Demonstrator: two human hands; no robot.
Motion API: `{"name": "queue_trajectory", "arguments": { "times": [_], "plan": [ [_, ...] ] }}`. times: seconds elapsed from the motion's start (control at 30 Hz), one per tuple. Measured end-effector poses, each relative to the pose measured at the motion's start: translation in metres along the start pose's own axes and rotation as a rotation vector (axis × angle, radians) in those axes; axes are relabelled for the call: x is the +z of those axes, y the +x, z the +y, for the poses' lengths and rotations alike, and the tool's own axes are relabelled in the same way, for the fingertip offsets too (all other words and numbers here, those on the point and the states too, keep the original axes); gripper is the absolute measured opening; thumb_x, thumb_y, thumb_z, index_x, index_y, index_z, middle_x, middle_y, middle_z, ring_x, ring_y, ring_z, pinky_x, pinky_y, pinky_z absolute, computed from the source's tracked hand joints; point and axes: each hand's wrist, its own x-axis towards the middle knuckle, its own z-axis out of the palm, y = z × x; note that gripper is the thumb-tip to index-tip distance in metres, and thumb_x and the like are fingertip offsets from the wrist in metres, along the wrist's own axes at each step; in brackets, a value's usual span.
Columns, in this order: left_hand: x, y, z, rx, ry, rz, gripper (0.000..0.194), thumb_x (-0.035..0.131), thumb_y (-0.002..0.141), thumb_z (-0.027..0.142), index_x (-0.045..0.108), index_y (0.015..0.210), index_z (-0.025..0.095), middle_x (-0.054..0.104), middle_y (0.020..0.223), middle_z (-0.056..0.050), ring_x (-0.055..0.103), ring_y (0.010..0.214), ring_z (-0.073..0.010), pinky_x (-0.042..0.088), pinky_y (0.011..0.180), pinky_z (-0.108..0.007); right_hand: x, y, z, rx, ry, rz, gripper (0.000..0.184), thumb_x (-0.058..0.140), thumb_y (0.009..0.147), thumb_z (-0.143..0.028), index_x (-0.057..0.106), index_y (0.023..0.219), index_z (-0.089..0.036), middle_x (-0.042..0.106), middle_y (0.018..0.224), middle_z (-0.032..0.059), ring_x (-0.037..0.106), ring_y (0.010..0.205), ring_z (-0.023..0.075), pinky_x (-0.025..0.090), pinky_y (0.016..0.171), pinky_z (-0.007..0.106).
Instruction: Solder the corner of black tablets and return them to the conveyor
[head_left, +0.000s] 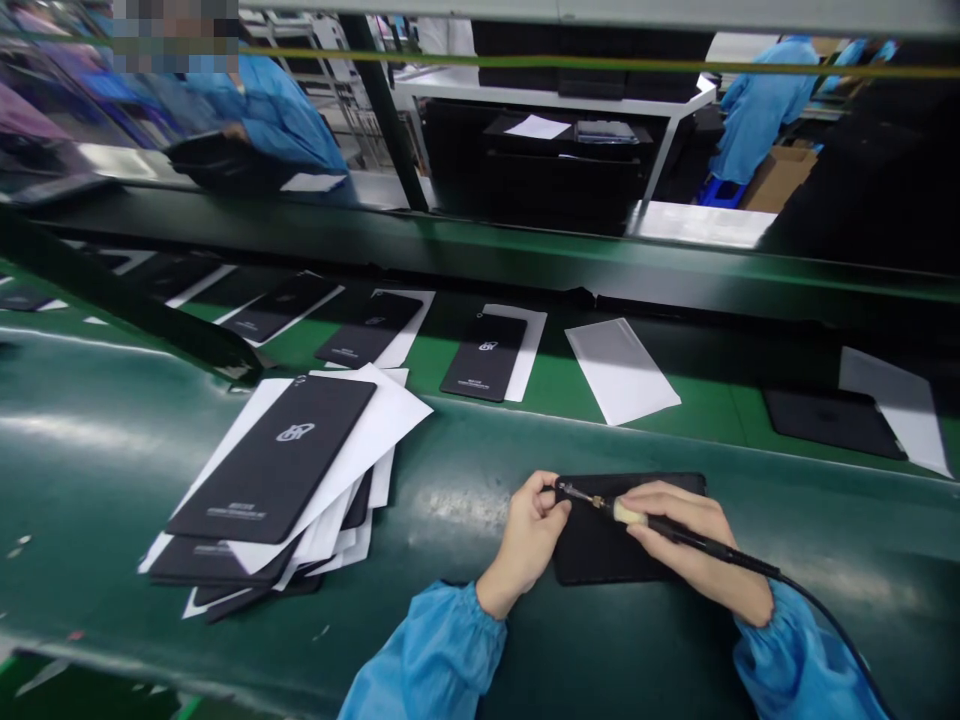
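My right hand (694, 545) grips a slim corded soldering iron (679, 535) like a pen, its metal tip pointing left. My left hand (529, 535) is pinched beside that tip, fingers closed on something too small to make out. Both hands rest over a black tablet back cover (600, 560) lying flat on the dark green bench. A stack of black back covers (274, 465) interleaved with white sheets lies to the left.
A green conveyor belt (570, 385) beyond the bench carries several black covers (486, 355) on white sheets and a lone white sheet (621, 368). Other workers in blue coats (281, 110) stand across the line. Metal shelving (555, 100) is behind.
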Motion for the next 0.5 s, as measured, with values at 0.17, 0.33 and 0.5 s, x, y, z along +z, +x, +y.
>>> {"name": "queue_trajectory", "arguments": {
  "times": [0.17, 0.33, 0.5],
  "plan": [
    [0.003, -0.001, 0.001, -0.01, -0.023, 0.002, 0.026, 0.071, 0.075, 0.027, 0.051, 0.091, 0.02, 0.071, 0.067, 0.002, 0.063, 0.056, -0.011, 0.048, 0.056, -0.02, 0.011, -0.016, -0.002, -0.047, -0.102, 0.234, 0.008, 0.065, 0.092, -0.017, 0.069, 0.098, -0.02, 0.072, 0.093, 0.0052, 0.07, 0.084, 0.0193, 0.057, 0.073, 0.026],
    [0.004, -0.001, 0.002, -0.003, -0.029, 0.011, 0.027, 0.072, 0.075, 0.026, 0.051, 0.09, 0.02, 0.073, 0.07, 0.001, 0.063, 0.055, -0.0099, 0.047, 0.055, -0.019, 0.026, -0.027, 0.0, -0.106, -0.131, 0.259, 0.018, 0.061, 0.092, -0.009, 0.069, 0.103, -0.02, 0.072, 0.094, 0.005, 0.071, 0.086, 0.0203, 0.058, 0.079, 0.03],
    [0.003, 0.0, 0.002, -0.008, -0.042, 0.014, 0.03, 0.075, 0.073, 0.03, 0.051, 0.089, 0.02, 0.073, 0.069, 0.001, 0.063, 0.054, -0.0105, 0.045, 0.053, -0.019, 0.031, -0.026, 0.0, -0.132, -0.132, 0.279, 0.021, 0.06, 0.092, -0.007, 0.07, 0.105, -0.021, 0.073, 0.094, 0.0055, 0.071, 0.085, 0.0217, 0.059, 0.077, 0.033]
  ]
}}
